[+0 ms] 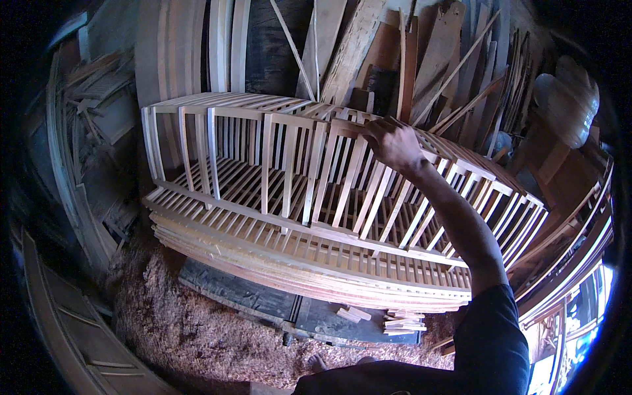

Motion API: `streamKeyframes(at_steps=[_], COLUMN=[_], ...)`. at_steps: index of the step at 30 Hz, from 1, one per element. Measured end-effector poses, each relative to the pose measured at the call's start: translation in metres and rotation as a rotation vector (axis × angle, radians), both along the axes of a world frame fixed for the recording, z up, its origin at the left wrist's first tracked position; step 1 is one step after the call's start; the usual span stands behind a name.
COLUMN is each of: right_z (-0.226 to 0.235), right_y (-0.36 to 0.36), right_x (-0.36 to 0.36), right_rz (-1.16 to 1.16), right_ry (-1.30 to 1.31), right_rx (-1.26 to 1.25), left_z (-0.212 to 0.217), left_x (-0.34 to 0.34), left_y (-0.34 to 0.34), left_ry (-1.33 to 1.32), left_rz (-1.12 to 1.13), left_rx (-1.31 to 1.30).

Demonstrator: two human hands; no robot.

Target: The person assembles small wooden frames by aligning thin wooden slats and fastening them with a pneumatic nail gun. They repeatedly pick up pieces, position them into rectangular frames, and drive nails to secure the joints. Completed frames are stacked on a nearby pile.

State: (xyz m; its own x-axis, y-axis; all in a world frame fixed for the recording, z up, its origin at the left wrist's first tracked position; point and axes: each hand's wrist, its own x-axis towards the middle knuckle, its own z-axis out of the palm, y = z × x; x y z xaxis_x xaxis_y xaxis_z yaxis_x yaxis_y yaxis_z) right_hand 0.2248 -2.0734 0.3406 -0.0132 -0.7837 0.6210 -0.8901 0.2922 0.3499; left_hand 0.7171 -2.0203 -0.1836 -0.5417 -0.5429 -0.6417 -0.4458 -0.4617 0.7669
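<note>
A long slatted wooden crate [289,172], like a cage of pale upright slats between rails, stretches across the middle. My right hand [395,139] reaches to its top edge right of centre. The fingers curl over the top rail [349,126] and appear to grip it; the fingertips are partly hidden. Through the open gaps between the front slats, the slatted floor [247,172] shows. Beneath the crate lies a stack of flat slatted wooden panels [263,253]. My left hand is out of sight.
The stack rests on a dark low table [234,289], with short wood offcuts [403,322] at its near right. Wood shavings [197,336] cover the floor. Boards [355,49] lean behind the crate, a wooden frame [72,329] stands near left, and scrap wood [99,125] is piled far left.
</note>
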Motion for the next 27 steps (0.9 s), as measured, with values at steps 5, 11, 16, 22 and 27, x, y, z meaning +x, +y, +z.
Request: streamKeyframes(at_steps=[5, 11, 16, 22, 27], right_z=[0.019, 0.003, -0.221, -0.493, -0.495], right_y=[0.011, 0.080, 0.190, 0.306, 0.365], right_x=[0.020, 0.035, 0.086, 0.227, 0.219], right_rz=[-0.050, 0.108, 0.167, -0.202, -0.330], right_ry=[-0.105, -0.302, -0.595, -1.322, -1.511], right_rx=[0.073, -0.290, -0.532, 0.386, 0.355], left_z=[-0.001, -0.001, -0.019, 0.016, 0.231], left_x=[0.001, 0.002, -0.003, -0.015, -0.143], left_y=[-0.001, 0.000, -0.006, -0.051, -0.162], left_ry=[-0.004, -0.012, -0.050, -0.115, 0.151], left_rz=[-0.030, -0.076, -0.182, -0.609, -0.146], left_rx=[-0.016, -0.037, -0.108, -0.701, -1.377])
